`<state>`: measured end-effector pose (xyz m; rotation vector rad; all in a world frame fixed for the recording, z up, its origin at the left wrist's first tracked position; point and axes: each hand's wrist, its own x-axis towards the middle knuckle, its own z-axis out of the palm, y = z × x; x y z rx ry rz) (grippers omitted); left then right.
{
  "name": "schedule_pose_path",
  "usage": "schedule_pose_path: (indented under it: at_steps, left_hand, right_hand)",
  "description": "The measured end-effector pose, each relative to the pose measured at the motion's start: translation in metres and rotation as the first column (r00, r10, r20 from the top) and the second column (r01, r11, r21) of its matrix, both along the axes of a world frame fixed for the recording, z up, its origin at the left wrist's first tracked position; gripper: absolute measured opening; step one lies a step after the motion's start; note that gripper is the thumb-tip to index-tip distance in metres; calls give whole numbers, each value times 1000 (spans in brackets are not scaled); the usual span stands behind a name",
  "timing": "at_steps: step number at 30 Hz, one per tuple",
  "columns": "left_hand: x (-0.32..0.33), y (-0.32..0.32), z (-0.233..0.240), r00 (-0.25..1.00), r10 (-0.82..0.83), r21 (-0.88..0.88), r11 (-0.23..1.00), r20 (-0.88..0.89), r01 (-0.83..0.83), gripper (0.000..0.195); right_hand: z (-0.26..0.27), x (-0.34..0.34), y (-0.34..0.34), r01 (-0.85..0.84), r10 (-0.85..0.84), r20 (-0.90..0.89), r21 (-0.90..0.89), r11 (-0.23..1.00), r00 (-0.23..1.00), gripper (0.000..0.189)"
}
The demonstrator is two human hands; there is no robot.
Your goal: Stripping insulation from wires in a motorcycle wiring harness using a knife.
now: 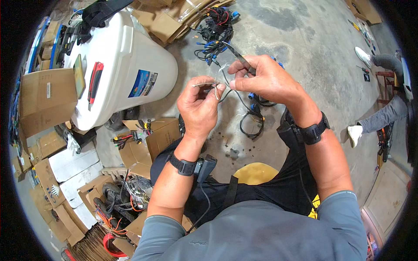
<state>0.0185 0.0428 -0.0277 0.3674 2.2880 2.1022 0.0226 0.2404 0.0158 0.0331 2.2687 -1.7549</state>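
My left hand (200, 106) pinches the end of a thin black cable (240, 99), where thin pale wires (216, 92) stick out between thumb and finger. My right hand (264, 76) is just beside it, fingers closed around a dark, narrow, pointed blade (236, 53) that points up and left. Whether this blade has a handle is hidden by the palm. Whitish loose fibres (224, 67) hang near the right fingertips. Below the hands, the cable runs down to a coil with blue connectors (254, 107) on the concrete floor.
On my left stands a large white plastic bucket (153, 62); a red utility knife (95, 81) lies on its lid. A cable pile (215, 32) lies ahead. Near my left leg is an open cardboard box (163, 140) with connectors. Another person's legs (382, 114) are at right.
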Motion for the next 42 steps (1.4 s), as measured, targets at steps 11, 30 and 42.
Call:
schedule_pose_path:
  at_steps: [11,30,42]
  left_hand:
    - [3,3,2,999,-25,35,999,-25,26,14]
    - [6,6,2,995,-51,54,997,-81,56,23]
    - [-2,0,2,985,-101,-33,995,-139,97,17]
  right_hand:
    - [-12,1,-17,-12,30,37,-407,913,999,16]
    - [-9,2,-20,48,-83,-89,-336,941,993,14]
    - [-8,4,-18,32,-104,-316,-223,974,943,14]
